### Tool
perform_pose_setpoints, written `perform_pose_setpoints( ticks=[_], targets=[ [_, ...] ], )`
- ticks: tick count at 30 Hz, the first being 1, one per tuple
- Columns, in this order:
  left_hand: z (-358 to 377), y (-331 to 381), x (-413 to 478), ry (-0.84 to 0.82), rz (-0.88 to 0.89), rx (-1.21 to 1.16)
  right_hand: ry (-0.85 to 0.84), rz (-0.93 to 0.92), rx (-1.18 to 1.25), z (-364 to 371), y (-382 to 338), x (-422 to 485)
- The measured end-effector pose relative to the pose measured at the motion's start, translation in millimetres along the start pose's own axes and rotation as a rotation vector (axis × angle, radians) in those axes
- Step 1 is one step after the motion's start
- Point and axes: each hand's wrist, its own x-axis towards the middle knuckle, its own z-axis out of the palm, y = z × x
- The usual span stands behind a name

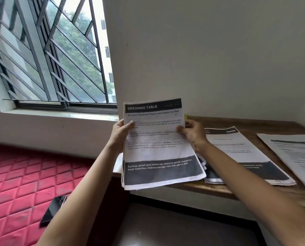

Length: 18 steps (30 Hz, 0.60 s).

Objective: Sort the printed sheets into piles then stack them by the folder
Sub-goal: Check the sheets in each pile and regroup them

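Both hands up in front of the wall, holding one bundle of printed sheets [158, 144] upright over the left end of the desk [254, 124]. Left hand [120, 133] pinches the bundle's left edge, thumb across the front; right hand [192, 134] pinches the right edge, thumb on the print, fingers behind. Both closed on the paper.

Bundle: thin white paper, several layers fanned at the bottom edge, exact count not readable. Top sheet has a dark header band reading "DRESSING TABLE", blurred body text, and a wide dark grey band low down with white lettering.

Desk is dark wood-grain, rounded front edge. Two flat piles on it: pile of sheets [242, 153] just beside the right forearm, same dark header and footer bands, edges slightly offset; second pile [293, 153] near the right frame edge, mostly lines of text, cut off by the frame. A sliver of yellow [185, 115] shows behind the bundle's top right, can't tell what it is.

Left: red quilted mattress [23, 174], diamond stitching, with one black flat rectangular object [53, 211] lying on it. Window [50, 50] has grey metal grille, diagonal bars
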Motion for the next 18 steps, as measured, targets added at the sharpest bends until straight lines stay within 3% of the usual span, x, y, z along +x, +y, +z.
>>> perform_pose_setpoints(
  ticks=[18],
  targets=[
    [-17.9,-28.0,9.5,0.149,0.097,0.190,0.105,-0.028,-0.101,-9.2,18.0,13.1]
  ],
)
